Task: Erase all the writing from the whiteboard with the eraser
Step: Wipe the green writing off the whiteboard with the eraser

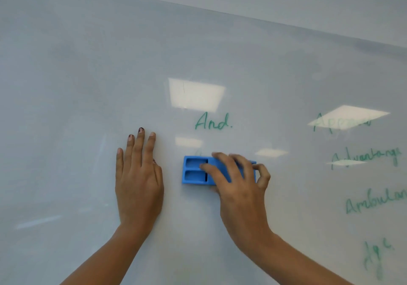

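Observation:
A white whiteboard (88,86) fills the view. My right hand (237,188) grips a blue rectangular eraser (195,171) and holds it flat against the board, fingers curled over its right half. My left hand (138,174) rests flat on the board to the eraser's left, fingers straight and pointing up. Green writing shows above the eraser, the word "And." (212,122). At the right are more green words: a faded one under a glare patch (330,124), "Advantage" (367,157), "Ambulan" (376,201) and "Age" (376,256). A faint green trace (198,152) peeks out just above the eraser.
The board's top edge (286,23) runs diagonally across the upper right, with wall above it. Ceiling light reflections (196,95) glare on the board. The left part of the board bears no writing.

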